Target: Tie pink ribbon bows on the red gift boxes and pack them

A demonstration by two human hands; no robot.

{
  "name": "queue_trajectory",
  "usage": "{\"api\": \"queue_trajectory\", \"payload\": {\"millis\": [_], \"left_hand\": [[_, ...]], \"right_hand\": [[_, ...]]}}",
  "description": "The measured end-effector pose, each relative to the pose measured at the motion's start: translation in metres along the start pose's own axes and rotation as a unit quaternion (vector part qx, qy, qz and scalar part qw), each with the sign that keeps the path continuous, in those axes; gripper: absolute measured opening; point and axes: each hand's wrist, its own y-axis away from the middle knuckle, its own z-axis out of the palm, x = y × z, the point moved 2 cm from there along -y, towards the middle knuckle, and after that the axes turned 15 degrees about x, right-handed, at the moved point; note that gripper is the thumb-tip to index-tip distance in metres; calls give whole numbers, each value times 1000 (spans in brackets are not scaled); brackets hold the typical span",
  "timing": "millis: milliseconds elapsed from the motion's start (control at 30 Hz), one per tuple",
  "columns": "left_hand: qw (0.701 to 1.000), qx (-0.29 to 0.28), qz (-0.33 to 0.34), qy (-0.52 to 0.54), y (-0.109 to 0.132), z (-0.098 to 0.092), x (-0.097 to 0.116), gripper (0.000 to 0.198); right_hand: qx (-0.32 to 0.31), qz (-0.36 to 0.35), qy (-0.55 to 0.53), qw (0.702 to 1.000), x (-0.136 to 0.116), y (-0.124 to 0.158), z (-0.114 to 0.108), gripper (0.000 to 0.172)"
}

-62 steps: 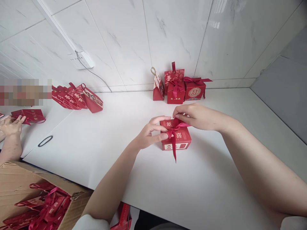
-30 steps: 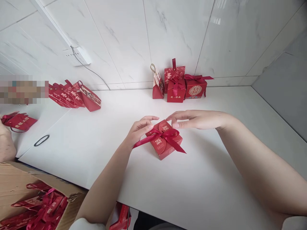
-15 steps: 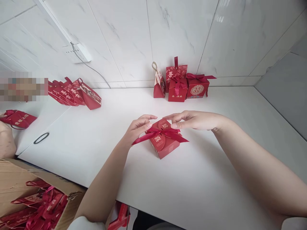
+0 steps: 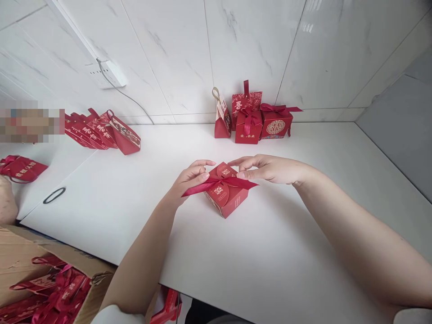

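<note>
A small red gift box point(image 4: 232, 202) with pale lettering and rounded overlapping lid flaps sits on the white table in front of me. A dark red ribbon point(image 4: 222, 181) is tied across its top, its two tails pointing out left and right. At the box's left, my left hand point(image 4: 192, 180) has its thumb on the ribbon, with the index finger stretched past the far corner. My right hand point(image 4: 258, 168) reaches in from the right, thumb tip against the ribbon beside the knot. Its other fingers are curled behind the box, partly hidden.
Several red gift boxes point(image 4: 248, 128) stand against the tiled wall. More red boxes point(image 4: 101, 132) lean in a row at left, near a red pouch point(image 4: 29, 168) and a black ring point(image 4: 54, 195). A carton point(image 4: 94, 288) of red packages is at lower left. Another person's arm point(image 4: 6, 200) shows at the left edge.
The box has shifted slightly away from me along with both hands. The ribbon's right tail has risen and the ribbon now looks straighter across the lid. The view has drifted a little.
</note>
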Motion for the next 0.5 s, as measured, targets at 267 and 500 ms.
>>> {"api": "queue_trajectory", "payload": {"millis": [267,500], "left_hand": [[999,24,20,-7,-2,0,-7,32],[995,43,60,-60,-2,-4,-6,32]], "right_hand": [[26,-32,35,999,3,-3,-7,32],[21,-37,62,997,5,-5,-10,24]]}}
